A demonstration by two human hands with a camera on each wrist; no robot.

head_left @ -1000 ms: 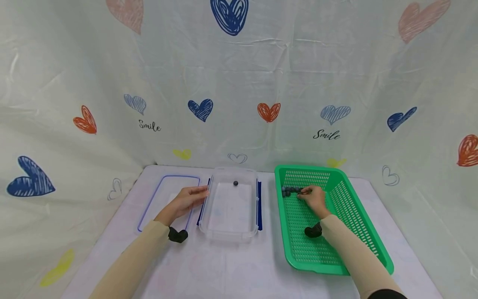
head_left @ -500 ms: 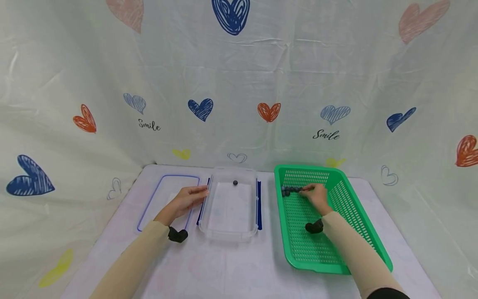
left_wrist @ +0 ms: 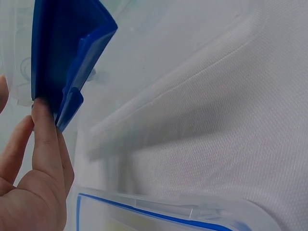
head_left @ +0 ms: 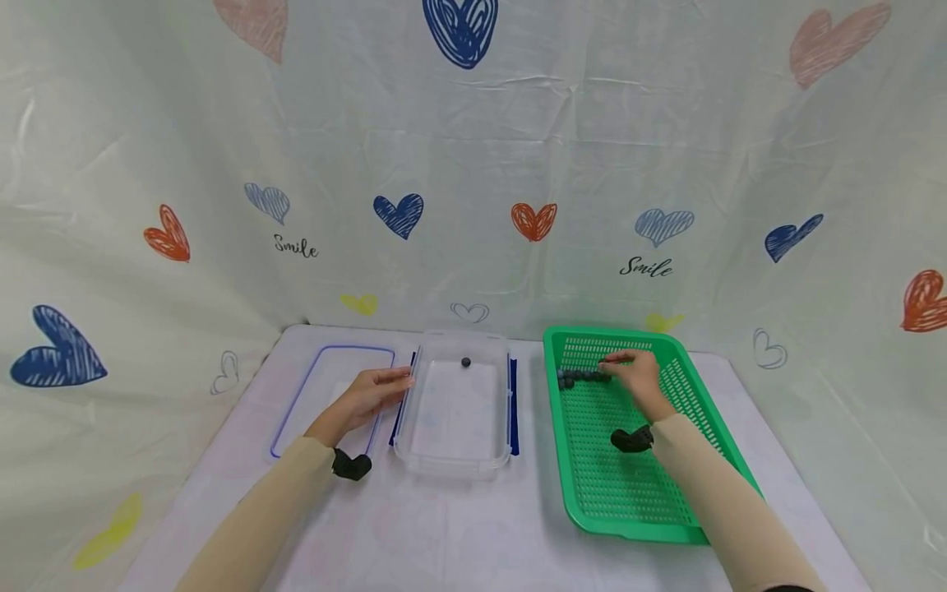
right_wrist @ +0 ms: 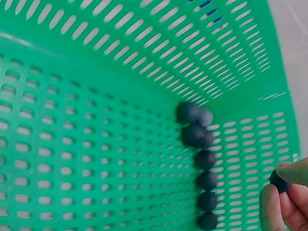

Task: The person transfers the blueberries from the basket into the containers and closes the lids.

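Right wrist view: right hand [right_wrist: 286, 195] pinches one dark berry [right_wrist: 278, 182] above the green basket [right_wrist: 96, 125]; left hand [head_left: 370, 393], fingers straight, touches the clear box's blue latch [left_wrist: 62, 57].

Head view looks down at the whole table [head_left: 459, 526]; wrist views sit close; right shares the green basket [right_wrist: 120, 96].

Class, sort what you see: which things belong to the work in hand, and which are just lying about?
In use: right hand pinching a dark ball; row of balls; green basket; clear box, touched by left hand.
Lying about: lid; heart-print cloth.
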